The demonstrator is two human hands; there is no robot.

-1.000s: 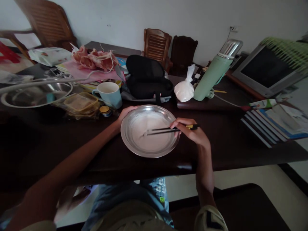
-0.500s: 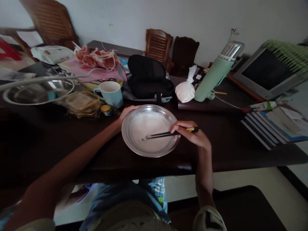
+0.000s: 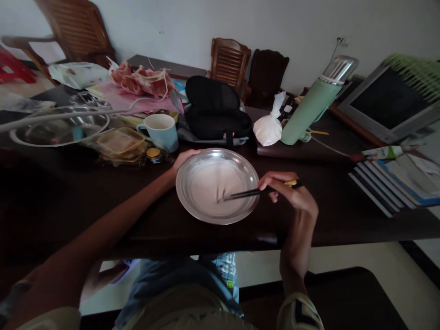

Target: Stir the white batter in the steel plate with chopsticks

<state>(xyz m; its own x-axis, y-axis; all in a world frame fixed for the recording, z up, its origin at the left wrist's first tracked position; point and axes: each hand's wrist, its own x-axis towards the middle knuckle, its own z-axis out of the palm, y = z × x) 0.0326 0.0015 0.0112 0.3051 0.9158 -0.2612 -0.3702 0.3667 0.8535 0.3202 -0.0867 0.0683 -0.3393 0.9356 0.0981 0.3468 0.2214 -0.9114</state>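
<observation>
A shallow metal bowl stands near the table's front edge, with a pale, smooth mixture spread over its bottom. My left hand grips the bowl's far left rim; part of its fingers is hidden. In my right hand, at the bowl's right side, is a pair of dark chopsticks. Their tips reach down into the mixture near the middle. A tied clear bag of white powder sits behind the bowl, to the right.
Behind the bowl are a light blue mug, a small jar, a black case and a green thermos. Plastic containers and another metal basin lie left. Stacked books are at right.
My right hand has moved right with the chopsticks, and their tips have shifted right within the mixture. My left hand stays on the rim. The whole view has shifted slightly.
</observation>
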